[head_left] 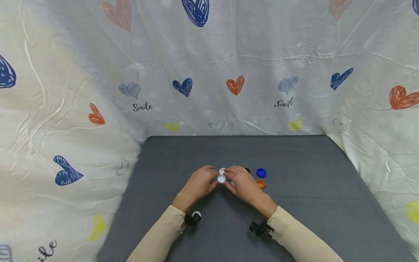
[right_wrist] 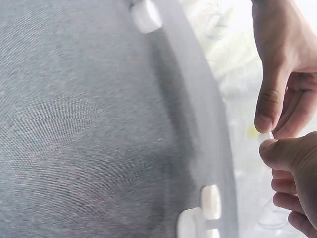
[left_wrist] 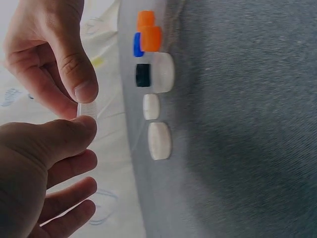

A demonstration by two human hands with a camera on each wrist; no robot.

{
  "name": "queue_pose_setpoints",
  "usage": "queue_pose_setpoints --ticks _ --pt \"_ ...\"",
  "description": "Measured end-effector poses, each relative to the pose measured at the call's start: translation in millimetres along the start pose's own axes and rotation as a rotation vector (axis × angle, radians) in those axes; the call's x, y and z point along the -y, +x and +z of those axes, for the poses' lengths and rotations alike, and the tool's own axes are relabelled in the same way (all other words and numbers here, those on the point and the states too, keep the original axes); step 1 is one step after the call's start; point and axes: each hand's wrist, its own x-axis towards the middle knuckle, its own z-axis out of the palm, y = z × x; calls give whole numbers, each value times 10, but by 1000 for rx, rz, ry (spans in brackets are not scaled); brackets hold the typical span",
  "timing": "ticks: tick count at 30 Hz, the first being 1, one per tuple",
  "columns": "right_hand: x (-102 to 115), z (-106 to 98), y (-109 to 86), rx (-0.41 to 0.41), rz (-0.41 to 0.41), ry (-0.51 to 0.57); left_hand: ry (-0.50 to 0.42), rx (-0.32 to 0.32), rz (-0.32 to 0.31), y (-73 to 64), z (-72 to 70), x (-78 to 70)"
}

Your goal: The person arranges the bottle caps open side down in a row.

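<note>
Between the fingertips of both hands is a small white bottle cap (head_left: 221,178) with a ribbed side, held above the table. My left hand (head_left: 199,182) pinches it with the thumb on its near side; its other fingers spread apart in the left wrist view. My right hand (head_left: 243,183) pinches the cap from the opposite side, thumb and fingers meeting on it. The left wrist view shows the ribbed cap (left_wrist: 87,109) in the narrow gap between the two thumbs. In the right wrist view the cap (right_wrist: 264,137) is mostly hidden by them.
On the grey table (head_left: 294,218), beyond the hands, lie a white cap (head_left: 222,170), a black cap (left_wrist: 143,75), a blue cap (head_left: 261,173), an orange cap (head_left: 260,184) and other white caps (left_wrist: 160,141). One white cap (head_left: 196,213) lies by the left wrist.
</note>
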Motion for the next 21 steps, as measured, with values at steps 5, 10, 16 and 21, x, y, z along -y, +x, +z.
queue_pose_setpoints --ticks 5,10,16,21 --pt "26 -111 62 -51 -34 0 1 -68 31 16 -110 0" --pt "31 -191 89 -89 -42 12 -18 -121 42 20 -177 -4" --pt "27 -207 77 -106 -50 35 -57 -169 53 -3 -190 -11" --pt "27 -189 52 -100 -38 57 -65 -173 61 -25 -186 -17"
